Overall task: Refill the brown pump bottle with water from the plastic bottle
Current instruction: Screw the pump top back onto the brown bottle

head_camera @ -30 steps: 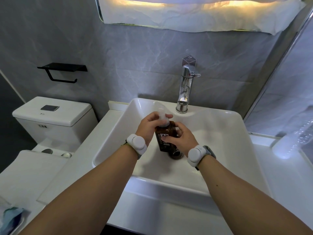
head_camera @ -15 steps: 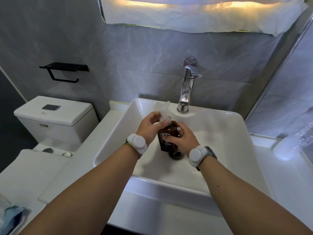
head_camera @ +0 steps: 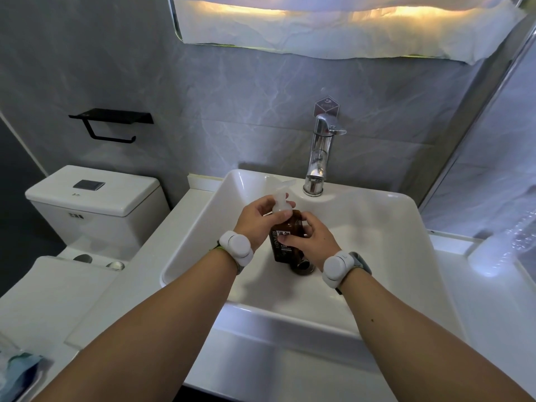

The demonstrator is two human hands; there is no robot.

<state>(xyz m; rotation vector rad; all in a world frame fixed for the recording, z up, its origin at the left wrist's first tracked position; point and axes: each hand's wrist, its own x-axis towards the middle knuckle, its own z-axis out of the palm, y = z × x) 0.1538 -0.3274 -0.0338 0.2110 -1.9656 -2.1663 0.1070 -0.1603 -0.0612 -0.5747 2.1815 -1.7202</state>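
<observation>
The brown pump bottle [head_camera: 285,242] is upright inside the white sink [head_camera: 377,216], just beside the drain [head_camera: 303,266] and in front of the tap [head_camera: 319,158]. The left hand [head_camera: 256,220] has its fingers and thumb curled round the white pump top [head_camera: 280,203] at the bottle's neck. The right hand [head_camera: 313,240] holds the bottle's body, fingers bent round its right side and thumb across the label. The plastic bottle [head_camera: 513,242] lies on the counter [head_camera: 478,314] at the far right (blurred, well apart from both hands). A toilet [head_camera: 95,198] stands left of the counter.
</observation>
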